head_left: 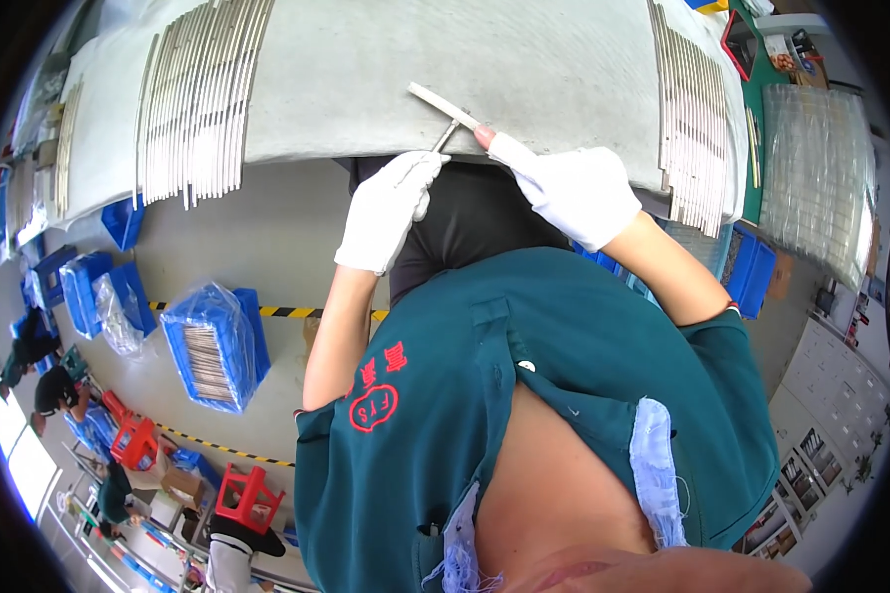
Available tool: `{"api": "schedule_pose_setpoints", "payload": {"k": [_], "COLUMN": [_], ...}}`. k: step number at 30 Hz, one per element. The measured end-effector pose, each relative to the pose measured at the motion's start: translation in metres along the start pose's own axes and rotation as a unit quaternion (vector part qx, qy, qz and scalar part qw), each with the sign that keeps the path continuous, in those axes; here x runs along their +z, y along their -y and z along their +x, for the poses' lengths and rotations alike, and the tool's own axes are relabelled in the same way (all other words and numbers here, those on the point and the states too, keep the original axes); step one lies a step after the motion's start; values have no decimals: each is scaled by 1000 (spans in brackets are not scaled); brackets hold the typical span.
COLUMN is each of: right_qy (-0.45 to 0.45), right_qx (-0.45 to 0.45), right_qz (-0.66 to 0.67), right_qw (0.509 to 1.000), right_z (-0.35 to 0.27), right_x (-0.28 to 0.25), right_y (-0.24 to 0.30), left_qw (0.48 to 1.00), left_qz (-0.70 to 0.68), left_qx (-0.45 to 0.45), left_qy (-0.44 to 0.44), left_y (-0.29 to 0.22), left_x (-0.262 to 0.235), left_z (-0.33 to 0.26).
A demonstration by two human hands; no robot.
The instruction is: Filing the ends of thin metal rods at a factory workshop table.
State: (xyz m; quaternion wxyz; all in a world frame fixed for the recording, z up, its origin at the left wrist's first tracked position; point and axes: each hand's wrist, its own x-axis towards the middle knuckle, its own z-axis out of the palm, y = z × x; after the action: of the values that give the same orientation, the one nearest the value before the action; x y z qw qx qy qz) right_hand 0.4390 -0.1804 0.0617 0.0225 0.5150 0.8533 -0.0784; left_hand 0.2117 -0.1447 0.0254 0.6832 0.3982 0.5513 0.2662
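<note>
Both of my hands wear white gloves and meet near the front edge of the table. My left hand is closed on a thin metal rod, whose end sticks out past the fingers. My right hand, one bare fingertip showing, grips a pale flat stick that points up and to the left. The stick crosses over the rod's far end or lies right against it; I cannot tell which. A row of slim metal rods lies side by side on the left of the table, and another row of rods on the right.
A grey-white cloth covers the table. On the floor at left stand blue bins, one bin bagged and filled with rods. Red stools and other people are farther off. Clear plastic trays are stacked at right near blue bins.
</note>
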Motion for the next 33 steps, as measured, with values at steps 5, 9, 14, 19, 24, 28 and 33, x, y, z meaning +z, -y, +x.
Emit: {"api": "schedule_pose_setpoints", "payload": {"k": [5, 9, 14, 19, 24, 28, 33], "right_qy": [-13, -37, -48, -37, -85, 15, -55], "right_qx": [-8, 7, -1, -1, 42, 21, 44], "right_qz": [-10, -25, -4, -6, -20, 61, 53], "right_qw": [1000, 999, 999, 999, 995, 998, 996], "right_z": [-4, 17, 8, 1, 24, 13, 13], "right_x": [3, -1, 8, 9, 6, 0, 15], "right_y": [-2, 2, -3, -6, -5, 0, 6], "left_qw": [998, 1000, 1000, 999, 1000, 998, 995], "left_qz": [-56, -9, -24, -31, -27, -66, -91], "left_qx": [-20, 20, 15, 13, 5, 2, 25], "left_qy": [14, 4, 3, 2, -9, 4, -42], "left_y": [6, 7, 6, 7, 12, 15, 22], "left_x": [-3, 1, 0, 5, 11, 27, 39], "left_z": [1, 2, 2, 0, 0, 1, 5]}}
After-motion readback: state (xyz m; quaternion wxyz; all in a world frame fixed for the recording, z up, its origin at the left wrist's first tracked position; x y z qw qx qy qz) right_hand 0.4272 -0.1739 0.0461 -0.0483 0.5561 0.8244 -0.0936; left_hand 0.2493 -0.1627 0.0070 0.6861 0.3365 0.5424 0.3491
